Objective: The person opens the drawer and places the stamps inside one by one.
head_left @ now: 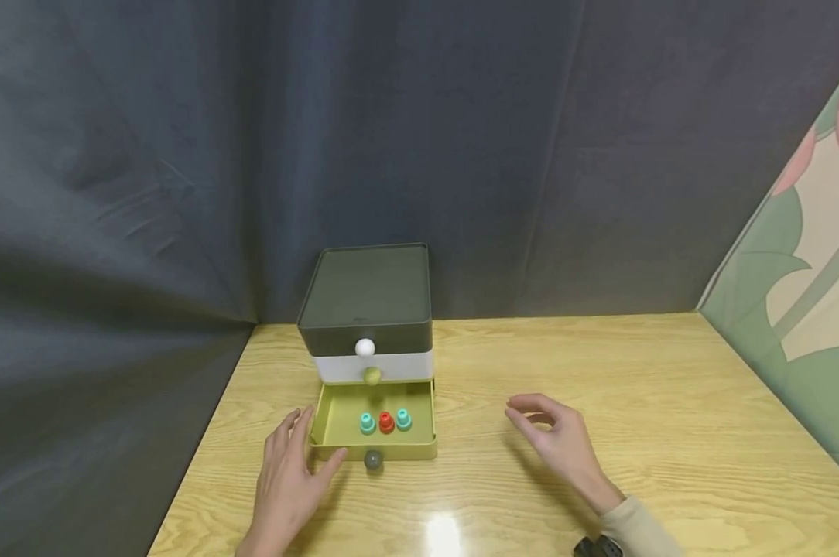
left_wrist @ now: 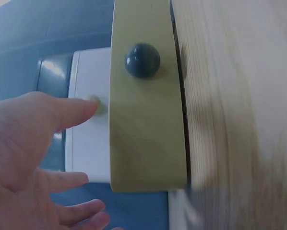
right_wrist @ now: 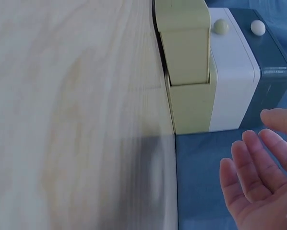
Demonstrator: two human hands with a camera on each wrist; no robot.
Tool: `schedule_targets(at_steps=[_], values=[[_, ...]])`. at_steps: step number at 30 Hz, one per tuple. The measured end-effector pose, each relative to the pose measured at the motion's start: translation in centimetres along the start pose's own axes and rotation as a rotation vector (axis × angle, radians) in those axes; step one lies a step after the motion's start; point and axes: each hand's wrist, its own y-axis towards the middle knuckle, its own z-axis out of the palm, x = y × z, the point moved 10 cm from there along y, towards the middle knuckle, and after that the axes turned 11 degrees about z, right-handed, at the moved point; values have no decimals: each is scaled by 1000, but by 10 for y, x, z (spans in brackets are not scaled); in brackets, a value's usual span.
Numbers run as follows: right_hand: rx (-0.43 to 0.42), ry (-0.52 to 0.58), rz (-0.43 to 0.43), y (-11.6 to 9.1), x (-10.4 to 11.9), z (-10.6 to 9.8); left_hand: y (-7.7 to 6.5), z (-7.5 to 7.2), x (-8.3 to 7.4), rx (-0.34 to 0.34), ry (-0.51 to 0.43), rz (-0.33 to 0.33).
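Note:
A small three-tier drawer box (head_left: 365,286) stands toward the left of the table, dark grey on top, white in the middle, olive at the bottom. Its olive bottom drawer (head_left: 343,450) is pulled out. Inside lie two turquoise pieces (head_left: 367,423) and, between them, a red piece (head_left: 386,422), small and cone-like. My left hand (head_left: 289,480) is at the drawer's front left corner, fingers spread, thumb near the front panel with its dark round knob (left_wrist: 142,60). To the drawer's right, my right hand (head_left: 557,437) hovers over the table, fingers loosely bent, holding nothing.
Light wood tabletop (head_left: 600,371) spreads out right of the box. A dark curtain (head_left: 489,155) hangs behind and along the left side. On the right is a flower-patterned panel (head_left: 809,309). The white middle drawer has an olive knob (right_wrist: 221,27), the top one a white knob (right_wrist: 258,28).

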Motion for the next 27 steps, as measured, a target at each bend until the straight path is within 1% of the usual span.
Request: schedule_targets(at_steps=[5, 8, 10, 13, 17, 19, 22, 27], values=[[-32, -26, 33, -2, -10, -16, -6, -12, -18, -148, 69, 60], [-48, -50, 47, -3, -16, -25, -10, -15, -27, -197, 94, 99], [-61, -57, 39, -5, -18, -30, -12, -15, -33, -208, 104, 122], [-76, -56, 18, -6, -18, -38, -14, -13, -37, -198, 120, 124], [-87, -61, 13, -7, -20, -44, -16, -7, -36, -138, 142, 73], [-90, -69, 15, -7, -21, -47, -16, -2, -36, -104, 148, 58], [-91, -77, 24, -7, -23, -48, -16, 2, -38, -77, 156, 67], [-88, -89, 31, -5, -26, -49, -15, 10, -40, -52, 176, 90]])
